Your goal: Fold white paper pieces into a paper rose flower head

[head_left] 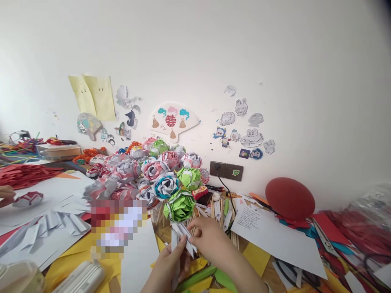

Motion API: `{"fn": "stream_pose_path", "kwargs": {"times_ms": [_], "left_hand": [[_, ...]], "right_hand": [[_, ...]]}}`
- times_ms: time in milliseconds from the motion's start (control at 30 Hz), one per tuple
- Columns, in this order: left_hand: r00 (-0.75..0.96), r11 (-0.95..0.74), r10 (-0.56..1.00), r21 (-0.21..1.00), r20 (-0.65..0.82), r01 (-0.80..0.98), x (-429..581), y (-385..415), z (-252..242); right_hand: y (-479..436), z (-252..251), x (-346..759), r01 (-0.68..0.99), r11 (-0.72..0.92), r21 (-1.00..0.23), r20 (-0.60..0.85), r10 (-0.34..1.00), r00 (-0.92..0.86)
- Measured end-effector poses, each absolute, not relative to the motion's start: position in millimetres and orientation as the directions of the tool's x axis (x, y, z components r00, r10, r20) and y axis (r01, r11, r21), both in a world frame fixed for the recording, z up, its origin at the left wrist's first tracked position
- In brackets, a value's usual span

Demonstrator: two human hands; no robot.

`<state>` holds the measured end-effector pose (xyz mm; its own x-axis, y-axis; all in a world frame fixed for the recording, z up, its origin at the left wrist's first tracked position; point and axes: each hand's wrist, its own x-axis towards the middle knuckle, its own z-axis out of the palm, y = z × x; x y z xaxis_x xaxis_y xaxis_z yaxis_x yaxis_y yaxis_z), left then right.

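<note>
My left hand [166, 264] and my right hand [210, 240] meet low in the middle of the view, both pinching a small folded white paper piece [181, 238]. The fingers of each hand are closed on its folds. Just above the paper stands a green paper rose [179, 205], the nearest of a big bunch of folded paper roses [146, 173] in pink, grey, blue and green. Wooden sticks [220, 215] lie beside the bunch, behind my right hand.
A printed white sheet [269, 236] and a red dome-shaped object [289, 198] lie to the right. Folded white paper pieces [51, 224] and red paper strips [24, 175] lie left, where another person's fingers [6, 194] reach in. A wall socket [226, 170] and stickers sit on the wall.
</note>
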<state>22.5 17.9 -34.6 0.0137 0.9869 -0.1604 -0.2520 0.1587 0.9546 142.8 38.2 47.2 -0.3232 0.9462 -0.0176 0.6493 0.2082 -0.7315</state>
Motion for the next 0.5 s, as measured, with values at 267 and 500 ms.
{"fn": "stream_pose_path", "kwargs": {"times_ms": [267,500], "left_hand": [[0.052,0.164,0.986,0.942,-0.156,-0.291,26,9,-18],[0.119,0.224,0.973,0.929,-0.197,-0.293,26,6,-18]], "right_hand": [[33,56,152,0.592,0.212,-0.778,-0.015,0.935,-0.355],[38,42,157,0.556,0.274,-0.784,0.031,0.913,-0.406]]}}
